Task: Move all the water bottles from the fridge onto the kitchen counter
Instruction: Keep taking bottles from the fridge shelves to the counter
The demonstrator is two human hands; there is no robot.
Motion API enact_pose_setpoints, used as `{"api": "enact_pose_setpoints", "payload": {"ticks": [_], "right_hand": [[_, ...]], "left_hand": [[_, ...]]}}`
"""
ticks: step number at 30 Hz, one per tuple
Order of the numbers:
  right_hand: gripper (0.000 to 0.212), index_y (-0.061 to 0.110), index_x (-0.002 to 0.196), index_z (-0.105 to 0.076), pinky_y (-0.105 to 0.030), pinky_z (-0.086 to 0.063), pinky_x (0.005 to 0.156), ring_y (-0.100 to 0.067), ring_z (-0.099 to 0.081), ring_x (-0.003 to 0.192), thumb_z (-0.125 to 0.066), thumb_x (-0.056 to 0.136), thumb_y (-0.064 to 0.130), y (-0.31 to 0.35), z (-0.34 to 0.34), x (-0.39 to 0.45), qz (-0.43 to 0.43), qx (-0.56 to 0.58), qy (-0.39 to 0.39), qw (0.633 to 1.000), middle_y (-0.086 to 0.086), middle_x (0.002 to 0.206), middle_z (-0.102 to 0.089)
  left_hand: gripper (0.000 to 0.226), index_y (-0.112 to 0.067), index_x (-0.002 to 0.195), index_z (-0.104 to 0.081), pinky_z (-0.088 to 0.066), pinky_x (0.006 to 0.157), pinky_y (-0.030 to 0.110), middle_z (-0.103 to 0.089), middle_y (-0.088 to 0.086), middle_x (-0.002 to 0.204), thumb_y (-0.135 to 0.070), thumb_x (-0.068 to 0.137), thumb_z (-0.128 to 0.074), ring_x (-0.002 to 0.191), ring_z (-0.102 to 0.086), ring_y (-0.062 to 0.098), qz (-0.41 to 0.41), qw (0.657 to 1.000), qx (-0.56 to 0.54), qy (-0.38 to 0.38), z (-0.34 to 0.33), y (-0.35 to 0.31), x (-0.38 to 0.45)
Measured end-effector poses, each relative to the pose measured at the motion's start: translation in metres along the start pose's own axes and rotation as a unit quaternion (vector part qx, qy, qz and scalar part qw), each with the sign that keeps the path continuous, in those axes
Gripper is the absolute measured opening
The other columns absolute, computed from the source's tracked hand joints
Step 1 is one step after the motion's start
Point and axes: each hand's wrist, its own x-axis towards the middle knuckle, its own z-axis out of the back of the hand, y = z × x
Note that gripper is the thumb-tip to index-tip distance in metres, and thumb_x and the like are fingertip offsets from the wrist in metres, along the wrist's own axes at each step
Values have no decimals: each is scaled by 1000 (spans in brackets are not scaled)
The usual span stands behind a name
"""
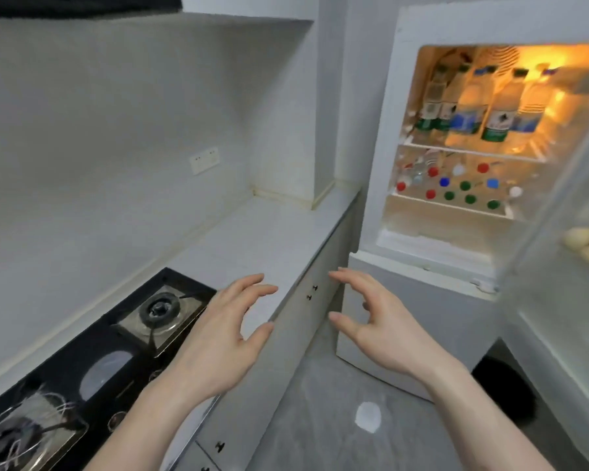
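Fridge (pixel 385 137) right of counter (pixel 259 239); bottles (pixel 470 103) on 2 shelves inside; stove (pixel 123 334) left.

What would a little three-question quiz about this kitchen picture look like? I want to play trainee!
1. True or false: the white fridge door is open.
2. Which shelf shows rows of red, green and blue bottle caps from above? A) upper shelf B) lower shelf C) grey kitchen counter
3. Fill in: the left hand and right hand are both ____ , holding nothing.

Key:
1. True; the lit inside shows tall clear plastic water bottles standing on the upper shelf.
2. B
3. open, fingers spread near the counter's front edge.
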Motion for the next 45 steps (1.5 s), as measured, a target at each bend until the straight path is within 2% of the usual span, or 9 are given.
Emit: {"api": "enact_pose_setpoints", "payload": {"ticks": [3,10,17,22,26,31,34,38,45], "right_hand": [[59,41,149,-48,-30,-35,121,10,-37,139,-72,96,33,-24,33,-6,-32,-12,-38,999,26,156,-40],[61,45,150,-45,-37,-36,121,2,-37,146,-70,95,38,-70,88,-23,-124,-39,-122,984,25,159,-38],[62,48,147,-46,-38,-38,120,4,-39,142,-74,94,35,-94,116,-6,-188,-63,-220,955,26,158,-39],[61,44,148,-49,-37,-38,121,4,-39,143,-74,94,34,-92,130,26,-202,-79,-264,940,24,156,-43],[58,45,145,-51,-35,-41,118,7,-41,139,-74,94,32,-91,137,47,-214,-76,-305,925,27,151,-45],[58,45,145,-51,-35,-41,118,8,-42,136,-74,93,33,-97,143,64,-230,-89,-332,911,29,149,-46],[57,46,144,-50,-36,-42,116,9,-43,135,-74,93,34,-104,152,79,-227,-96,-343,907,33,147,-46],[56,47,142,-51,-36,-45,113,7,-47,133,-74,93,33,-117,173,105,-218,-97,-352,905,36,142,-47],[57,49,142,-51,-34,-50,105,1,-52,127,-75,92,32,-167,219,168,-189,-76,-358,911,32,143,-49]], "left_hand": [[46,-49,139,-48,-28,112,20,-31,-34,154,-36,97,-63,141,-25,-11,-51,998,-11,27,-21,-23,43],[47,-47,138,-50,-25,111,15,-32,-32,154,-36,96,-65,142,-30,-6,-161,983,-34,84,-68,-68,132],[48,-46,138,-50,-28,114,21,-32,-31,154,-36,95,-65,141,-33,-3,-251,957,-65,132,-99,-89,220],[47,-48,139,-49,-38,116,32,-31,-33,154,-38,95,-65,142,-32,-1,-286,945,-83,138,-101,-87,274],[48,-48,140,-48,-50,104,38,-32,-32,154,-39,96,-64,140,-34,0,-313,933,-88,151,-103,-85,314],[48,-47,141,-48,-41,110,32,-32,-31,154,-39,97,-63,134,-45,7,-347,921,-86,155,-108,-93,353],[47,-47,139,-50,-36,115,31,-34,-32,152,-37,96,-64,142,-35,1,-360,915,-99,150,-115,-98,380],[47,-46,138,-51,-30,112,25,-35,-32,151,-35,95,-66,142,-35,1,-364,915,-99,144,-126,-108,418],[50,-41,139,-52,-34,111,25,-41,-26,148,-33,94,-69,138,-40,1,-359,921,-94,118,-152,-132,495]]}}
